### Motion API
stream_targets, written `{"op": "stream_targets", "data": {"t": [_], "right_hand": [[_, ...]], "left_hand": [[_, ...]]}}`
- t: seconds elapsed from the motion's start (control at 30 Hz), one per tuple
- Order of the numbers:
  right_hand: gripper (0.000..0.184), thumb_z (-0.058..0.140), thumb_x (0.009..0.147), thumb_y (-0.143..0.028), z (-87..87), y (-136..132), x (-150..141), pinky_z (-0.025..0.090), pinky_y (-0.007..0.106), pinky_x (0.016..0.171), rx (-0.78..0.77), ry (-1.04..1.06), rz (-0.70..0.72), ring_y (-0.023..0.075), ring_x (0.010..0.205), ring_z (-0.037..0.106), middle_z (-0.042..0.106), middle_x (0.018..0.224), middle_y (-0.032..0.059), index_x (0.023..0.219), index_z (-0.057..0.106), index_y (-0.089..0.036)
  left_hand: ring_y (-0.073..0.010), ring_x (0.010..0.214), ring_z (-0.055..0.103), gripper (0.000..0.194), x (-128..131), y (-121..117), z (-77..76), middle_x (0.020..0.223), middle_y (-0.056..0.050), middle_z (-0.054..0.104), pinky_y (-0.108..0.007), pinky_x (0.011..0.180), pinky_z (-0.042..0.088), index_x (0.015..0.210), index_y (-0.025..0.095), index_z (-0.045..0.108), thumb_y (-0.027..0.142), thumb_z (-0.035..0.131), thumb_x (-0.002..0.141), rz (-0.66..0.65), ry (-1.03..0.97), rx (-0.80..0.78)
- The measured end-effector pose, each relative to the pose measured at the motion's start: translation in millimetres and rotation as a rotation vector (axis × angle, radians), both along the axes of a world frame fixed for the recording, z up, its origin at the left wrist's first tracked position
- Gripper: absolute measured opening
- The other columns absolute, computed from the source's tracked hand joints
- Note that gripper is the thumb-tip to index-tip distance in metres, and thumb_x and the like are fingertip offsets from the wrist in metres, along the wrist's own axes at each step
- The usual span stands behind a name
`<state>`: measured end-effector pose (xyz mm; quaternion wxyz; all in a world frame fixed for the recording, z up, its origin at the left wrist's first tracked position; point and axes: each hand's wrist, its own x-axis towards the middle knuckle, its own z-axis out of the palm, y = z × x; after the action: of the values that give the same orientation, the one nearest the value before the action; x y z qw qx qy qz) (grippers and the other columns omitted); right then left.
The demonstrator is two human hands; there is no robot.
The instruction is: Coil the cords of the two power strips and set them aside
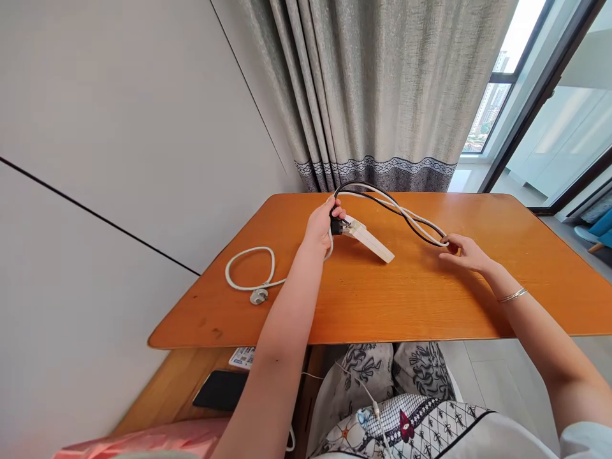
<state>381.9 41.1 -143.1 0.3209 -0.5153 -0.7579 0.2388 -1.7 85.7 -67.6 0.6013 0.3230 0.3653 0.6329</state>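
Note:
My left hand (321,224) is closed around a bundle of cables above the wooden table. A black plug (337,227) shows at its fingers, and beside it a white power strip (370,241) slants down to the right. Whether the strip touches the table I cannot tell. From the left hand, a black cable (366,185) and a white cable (415,218) arch together to my right hand (465,252), which pinches the far end of the loop. The white cord (248,249) curls on the table to the left, ending in a white plug (259,296).
The table (411,306) has rounded corners and meets the wall on the left. Behind it hangs a grey curtain (396,95). A black phone (220,390) lies on a lower wooden surface, beside pink fabric (157,440). A thin white cable (361,386) crosses my lap.

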Motion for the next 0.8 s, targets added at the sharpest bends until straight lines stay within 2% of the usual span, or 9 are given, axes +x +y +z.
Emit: {"op": "stream_targets", "data": {"t": [0.13,0.23,0.33,0.43,0.53,0.6,0.67,0.73,0.8], "right_hand": [[0.039,0.049,0.098,-0.053,3.7,-5,-7,0.047,0.035,0.075,0.274,-0.231,-0.058,0.023,0.079,0.059,0.059,0.085,0.0085,0.086,0.067,-0.021],[0.034,0.047,0.1,-0.048,9.4,-9,-20,0.049,0.036,0.073,0.37,-0.3,-0.184,0.0246,0.082,0.059,0.058,0.098,0.0121,0.081,0.06,-0.022],[0.026,0.045,0.102,-0.039,19.5,-17,-36,0.047,0.036,0.067,0.447,-0.36,-0.31,0.024,0.077,0.059,0.061,0.107,0.0146,0.086,0.057,-0.022],[0.023,0.042,0.104,-0.033,30.7,-26,-50,0.048,0.036,0.068,0.562,-0.38,-0.336,0.0261,0.079,0.061,0.065,0.097,0.0139,0.09,0.057,-0.023],[0.021,0.043,0.106,-0.032,40.7,-32,-66,0.046,0.035,0.067,0.618,-0.401,-0.268,0.0257,0.076,0.062,0.068,0.092,0.0131,0.101,0.06,-0.021],[0.02,0.046,0.106,-0.03,48.0,-38,-81,0.043,0.033,0.063,0.606,-0.464,-0.169,0.0244,0.075,0.064,0.071,0.092,0.0121,0.111,0.062,-0.019],[0.019,0.048,0.105,-0.026,58.2,-46,-100,0.038,0.032,0.059,0.565,-0.574,-0.034,0.0228,0.072,0.064,0.071,0.088,0.0104,0.111,0.065,-0.019],[0.017,0.05,0.105,-0.022,72.8,-55,-118,0.035,0.032,0.058,0.517,-0.645,0.115,0.0212,0.067,0.061,0.07,0.084,0.0095,0.105,0.066,-0.017],[0.014,0.053,0.103,-0.019,91.0,-62,-132,0.035,0.031,0.058,0.451,-0.592,0.274,0.0183,0.062,0.057,0.068,0.081,0.0076,0.103,0.066,-0.015]], "left_hand": [[-0.0075,0.049,0.047,0.035,8,6,2.6,0.05,0.008,0.038,-0.015,0.051,0.039,0.071,0.018,0.054,0.03,0.056,0.104,0.042,0.055,0.045],[-0.0083,0.05,0.048,0.035,15,7,4.8,0.052,0.007,0.039,-0.017,0.051,0.041,0.071,0.018,0.054,0.037,0.068,0.097,0.048,0.127,0.112],[-0.008,0.048,0.047,0.036,21,6,9.9,0.052,0.007,0.041,-0.017,0.05,0.041,0.071,0.019,0.054,0.039,0.068,0.097,0.056,0.195,0.131],[-0.0076,0.048,0.047,0.038,23,7,16.4,0.053,0.007,0.042,-0.017,0.051,0.042,0.071,0.019,0.053,0.042,0.068,0.096,0.09,0.26,0.16],[-0.0073,0.048,0.048,0.038,27,8,21.4,0.054,0.007,0.042,-0.016,0.05,0.041,0.072,0.019,0.053,0.043,0.068,0.097,0.107,0.293,0.189],[-0.0071,0.048,0.047,0.039,30,9,23.0,0.053,0.007,0.041,-0.016,0.05,0.04,0.071,0.019,0.052,0.042,0.066,0.098,0.103,0.302,0.206],[-0.007,0.048,0.047,0.04,34,8,23.3,0.054,0.007,0.041,-0.017,0.049,0.039,0.071,0.018,0.053,0.045,0.065,0.099,0.073,0.314,0.237],[-0.0075,0.049,0.048,0.044,36,6,22.7,0.054,0.006,0.041,-0.017,0.05,0.039,0.073,0.018,0.055,0.055,0.067,0.095,0.004,0.347,0.299],[-0.0085,0.051,0.05,0.055,37,2,21.7,0.055,0.006,0.042,-0.019,0.05,0.04,0.076,0.018,0.057,0.07,0.068,0.087,-0.093,0.405,0.38]]}}
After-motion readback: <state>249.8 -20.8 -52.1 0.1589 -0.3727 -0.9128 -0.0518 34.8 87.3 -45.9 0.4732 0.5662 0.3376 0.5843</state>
